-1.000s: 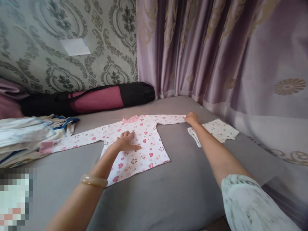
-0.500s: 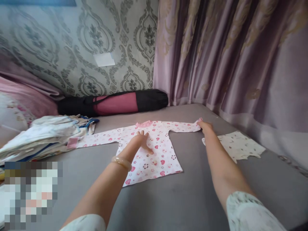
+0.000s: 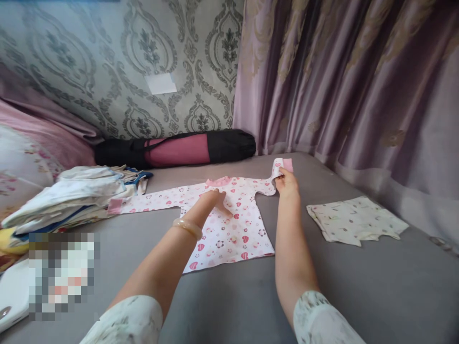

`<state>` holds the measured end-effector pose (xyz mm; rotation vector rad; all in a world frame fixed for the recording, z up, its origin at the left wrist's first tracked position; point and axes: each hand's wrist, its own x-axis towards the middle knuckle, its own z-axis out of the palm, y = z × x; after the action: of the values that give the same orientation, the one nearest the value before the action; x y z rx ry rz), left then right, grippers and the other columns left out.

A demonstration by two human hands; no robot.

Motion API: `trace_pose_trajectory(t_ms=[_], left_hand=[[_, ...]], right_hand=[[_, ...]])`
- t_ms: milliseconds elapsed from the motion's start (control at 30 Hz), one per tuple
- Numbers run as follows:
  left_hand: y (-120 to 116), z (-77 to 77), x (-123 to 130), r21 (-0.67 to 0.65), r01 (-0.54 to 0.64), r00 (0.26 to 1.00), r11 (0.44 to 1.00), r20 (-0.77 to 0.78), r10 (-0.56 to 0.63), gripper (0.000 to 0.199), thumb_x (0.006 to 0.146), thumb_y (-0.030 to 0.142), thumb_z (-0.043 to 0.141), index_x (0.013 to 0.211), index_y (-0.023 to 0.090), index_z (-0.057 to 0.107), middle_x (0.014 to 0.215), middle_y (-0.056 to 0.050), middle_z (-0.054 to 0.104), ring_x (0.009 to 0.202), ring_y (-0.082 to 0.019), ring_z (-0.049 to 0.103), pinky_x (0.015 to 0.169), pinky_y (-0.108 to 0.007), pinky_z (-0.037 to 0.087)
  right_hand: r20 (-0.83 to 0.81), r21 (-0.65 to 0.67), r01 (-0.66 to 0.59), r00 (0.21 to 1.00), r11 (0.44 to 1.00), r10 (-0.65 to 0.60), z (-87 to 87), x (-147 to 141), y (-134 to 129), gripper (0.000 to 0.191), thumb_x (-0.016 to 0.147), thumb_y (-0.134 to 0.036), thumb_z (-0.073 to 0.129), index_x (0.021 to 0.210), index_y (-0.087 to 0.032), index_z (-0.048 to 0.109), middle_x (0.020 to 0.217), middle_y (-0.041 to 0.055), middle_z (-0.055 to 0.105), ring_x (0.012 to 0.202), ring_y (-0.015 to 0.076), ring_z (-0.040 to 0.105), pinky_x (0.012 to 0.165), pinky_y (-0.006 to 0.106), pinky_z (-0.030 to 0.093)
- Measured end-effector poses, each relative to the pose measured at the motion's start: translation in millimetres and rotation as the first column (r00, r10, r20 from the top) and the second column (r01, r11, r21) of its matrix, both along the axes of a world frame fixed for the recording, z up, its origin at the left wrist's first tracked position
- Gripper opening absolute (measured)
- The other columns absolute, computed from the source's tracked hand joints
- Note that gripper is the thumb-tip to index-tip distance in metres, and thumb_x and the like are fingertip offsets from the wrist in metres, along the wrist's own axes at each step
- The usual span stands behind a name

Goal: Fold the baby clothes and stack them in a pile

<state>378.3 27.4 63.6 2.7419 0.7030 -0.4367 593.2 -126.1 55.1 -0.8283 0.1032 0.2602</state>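
Observation:
A white long-sleeved child's shirt (image 3: 229, 234) with pink hearts, flowers and a pink collar lies flat on the grey bed surface (image 3: 229, 306). My left hand (image 3: 218, 200) rests on its chest, fingers spread. My right hand (image 3: 287, 181) pinches the sleeve on the right side, which is lifted and bent at its middle, with the pink cuff (image 3: 288, 165) up beyond my fingers. The other sleeve stretches straight out to the left, its pink cuff (image 3: 114, 206) touching the stack of clothes.
A stack of folded clothes (image 3: 79, 191) stands at the left. Small cream patterned shorts (image 3: 355, 220) lie at the right. Behind the shirt, a black and pink long bag (image 3: 179, 150) lies against the wall; a purple curtain (image 3: 322, 81) hangs at the right. A white object (image 3: 16, 291) lies front left.
My right hand has moved left and toward the shirt with the sleeve, which was stretched straight and is now bent upward. My left hand stays on the chest.

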Motion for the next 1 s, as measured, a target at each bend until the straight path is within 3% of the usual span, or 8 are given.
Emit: trace_pose_trajectory(t_ms=[67,133,200,300,433,667,767,1000], left_hand=[[4.5,2.0,6.4,-0.006,-0.013,1.000,1.000,-0.027,0.013,0.066,0.060,0.059,0.074,0.115,0.023,0.068,0.120,-0.015,0.066,0.107,-0.037,0.061,0.087,-0.043,0.049],[3.8,-0.2,16.6,0.017,-0.010,0.995,1.000,0.098,0.008,0.037,0.081,0.048,0.058,0.103,0.021,0.072,0.109,-0.012,0.071,0.101,-0.029,0.064,0.086,-0.036,0.049],[-1.3,-7.2,30.5,0.046,0.027,0.963,0.999,0.267,-0.038,0.030,0.088,0.034,0.048,0.095,0.018,0.073,0.103,-0.010,0.072,0.097,-0.024,0.065,0.085,-0.032,0.048],[-11.8,-21.9,54.7,0.049,0.120,0.912,0.992,0.389,-0.129,0.028,0.089,0.027,0.048,0.102,0.017,0.070,0.105,-0.009,0.070,0.101,-0.020,0.063,0.091,-0.029,0.046],[-19.8,-37.4,80.2,0.042,0.147,0.854,0.988,0.498,-0.149,0.034,0.091,0.030,0.049,0.119,0.016,0.063,0.114,-0.012,0.064,0.110,-0.022,0.057,0.099,-0.033,0.042],[-16.9,-50.4,92.6,0.064,0.082,0.921,0.995,0.377,-0.101,0.063,0.085,0.062,0.050,0.133,0.021,0.053,0.121,-0.015,0.053,0.118,-0.031,0.047,0.101,-0.039,0.037],[-16.6,-50.7,94.3,0.080,0.068,0.943,0.994,0.319,-0.090,0.075,0.079,0.072,0.051,0.137,0.025,0.047,0.126,-0.014,0.049,0.120,-0.033,0.044,0.101,-0.040,0.036],[-14.3,-36.9,102.3,0.005,0.091,0.976,0.996,0.196,-0.090,0.096,0.069,0.078,0.054,0.146,0.023,0.035,0.142,-0.019,0.038,0.132,-0.039,0.036,0.105,-0.044,0.032]], right_hand=[[-0.020,0.001,0.032,0.999,0.999,-0.032,1.3,-1.5,0.8,0.019,0.072,0.001,0.059,0.071,-0.018,0.054,0.072,-0.0037,0.065,0.073,0.0085,0.067,0.074,0.019,0.057],[-0.037,-0.002,0.070,0.997,0.998,-0.070,5.2,-1.2,0.2,0.018,0.073,0.000,0.060,0.073,-0.017,0.056,0.072,-0.0034,0.066,0.075,0.0096,0.068,0.076,0.021,0.058],[-0.031,0.005,0.102,0.994,0.995,-0.101,10.5,-0.3,-1.6,0.017,0.072,-0.001,0.062,0.075,-0.017,0.058,0.073,-0.0033,0.067,0.078,0.0112,0.069,0.078,0.024,0.059],[0.027,0.037,0.117,0.993,0.992,-0.118,17.8,0.2,-5.9,0.016,0.070,-0.003,0.065,0.076,-0.017,0.059,0.074,-0.0024,0.068,0.081,0.0127,0.069,0.081,0.026,0.058],[0.117,0.040,0.099,0.988,0.994,-0.103,24.0,0.7,-14.1,0.011,0.075,-0.010,0.065,0.079,-0.018,0.059,0.076,-0.0027,0.068,0.079,0.0120,0.068,0.076,0.027,0.058],[0.260,0.032,0.163,0.951,0.986,-0.166,28.6,10.5,-19.6,0.012,0.085,-0.022,0.059,0.095,-0.024,0.052,0.092,-0.0027,0.066,0.085,0.0126,0.067,0.075,0.036,0.057],[0.312,0.057,0.152,0.936,0.987,-0.162,29.8,11.8,-16.7,0.015,0.085,-0.027,0.059,0.099,-0.025,0.053,0.100,-0.0008,0.066,0.091,0.0137,0.067,0.079,0.038,0.056],[0.274,0.154,0.060,0.956,0.986,-0.101,37.2,-1.9,-2.3,0.012,0.088,-0.023,0.056,0.100,-0.023,0.055,0.101,0.0013,0.068,0.095,0.0138,0.067,0.087,0.039,0.054]])
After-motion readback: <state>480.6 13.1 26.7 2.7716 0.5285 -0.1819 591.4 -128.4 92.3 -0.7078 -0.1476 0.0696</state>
